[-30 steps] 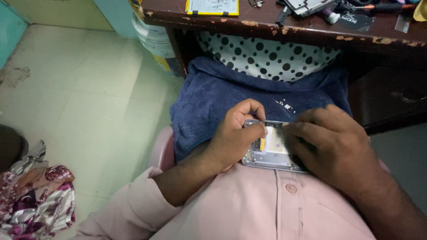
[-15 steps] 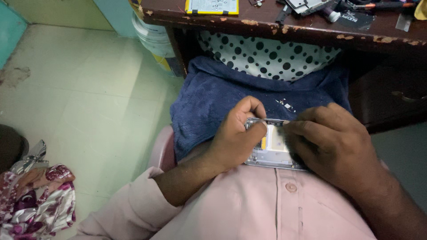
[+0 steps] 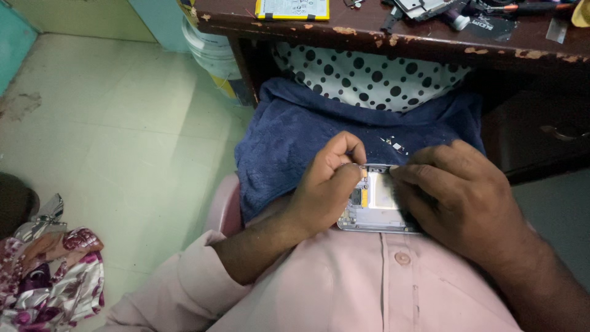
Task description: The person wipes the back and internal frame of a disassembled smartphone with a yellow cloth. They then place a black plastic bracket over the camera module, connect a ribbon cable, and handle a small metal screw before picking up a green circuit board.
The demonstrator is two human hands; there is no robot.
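Note:
An opened phone (image 3: pixel 376 203) with its back off lies against my pink shirt, over a blue towel (image 3: pixel 289 135) on my lap. My left hand (image 3: pixel 326 184) grips the phone's left edge, thumb and forefinger pinched at its top left corner. My right hand (image 3: pixel 458 193) covers the phone's right side, its fingertips pressing at the top edge. A thin metal tool seems to run along that top edge between the two hands, though I cannot tell which hand holds it. Small loose parts (image 3: pixel 393 144) lie on the towel just above the phone.
A worn wooden desk (image 3: pixel 381 37) runs along the top, with a yellow-edged flat battery (image 3: pixel 292 8), tools and phone parts (image 3: pixel 430 7) on it. A polka-dot cloth (image 3: pixel 369 77) hangs under it. A white bucket (image 3: pixel 212 52) stands left of it. Patterned fabric (image 3: pixel 49 270) lies on the floor.
Both hands stay on the phone. My left fingers have curled in slightly tighter at the top left corner; the phone has barely shifted.

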